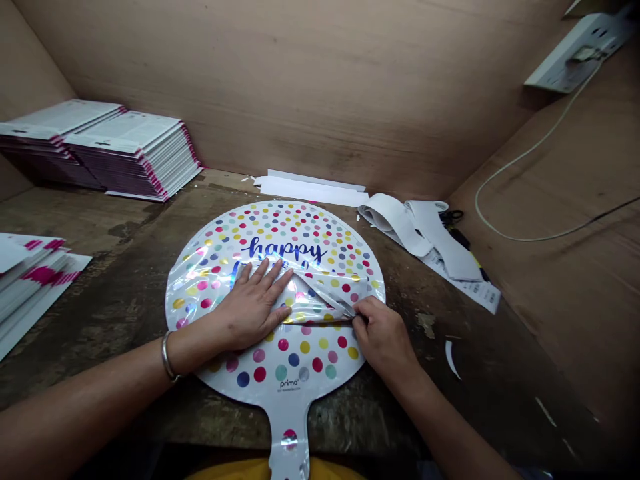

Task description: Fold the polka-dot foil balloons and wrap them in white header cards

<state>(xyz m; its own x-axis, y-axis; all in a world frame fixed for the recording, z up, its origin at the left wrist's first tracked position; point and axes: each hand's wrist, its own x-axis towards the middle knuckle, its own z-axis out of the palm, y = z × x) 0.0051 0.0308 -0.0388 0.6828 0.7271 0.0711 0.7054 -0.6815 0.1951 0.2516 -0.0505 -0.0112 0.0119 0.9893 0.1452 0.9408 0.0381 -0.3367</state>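
A round, flat foil balloon point(300, 353) with coloured dots and the word "happy" lies on the dark table, its tail pointing toward me. Across its middle is a folded, creased layer of the foil. My left hand point(257, 303) rests on the balloon left of centre, palm down with the fingers spread; a metal bangle is on that wrist. At the right edge of the fold, the fingers of my right hand point(383, 333) are closed on the foil. The lettering under "happy" is partly hidden by the fold and my left hand.
Stacks of white cards point(135, 150) stand at the back left, with more cards point(35, 287) at the left edge. Paper strips point(315, 188) lie behind the balloon. A label roll point(395, 220) and black scissors point(451, 217) are at the right, below a power strip point(575, 57) and cable.
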